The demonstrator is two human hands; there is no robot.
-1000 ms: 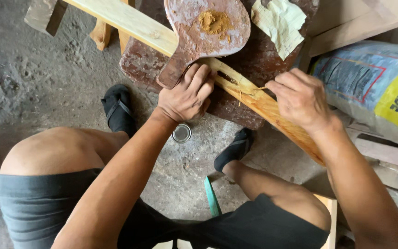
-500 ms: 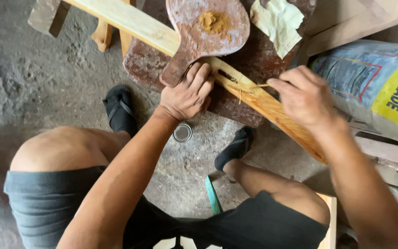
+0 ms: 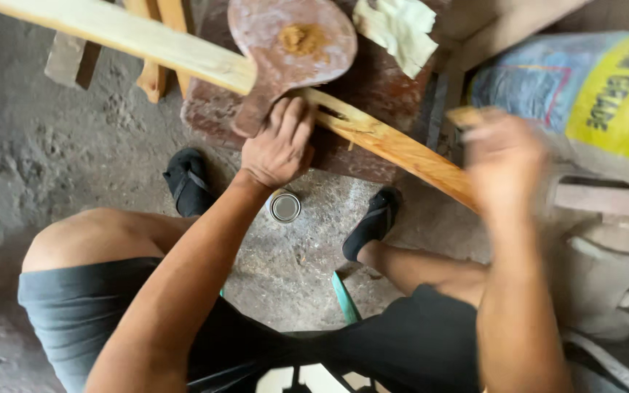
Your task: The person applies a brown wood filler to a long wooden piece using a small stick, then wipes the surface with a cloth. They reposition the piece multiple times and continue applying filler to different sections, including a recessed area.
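The left hand (image 3: 279, 145) presses flat on the plank (image 3: 373, 135) across the frame's centre, mid-filling, while the blurred right hand (image 3: 504, 156), grip unreadable, perhaps holds a stick needing fresh filler

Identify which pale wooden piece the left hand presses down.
The long pale wooden strip crossing the reddish block; the left hand rests on it, unlike the short offcuts.

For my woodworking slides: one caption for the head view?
Left hand steadies a wooden strip beside a putty-laden paddle; the blurred right hand is raised.
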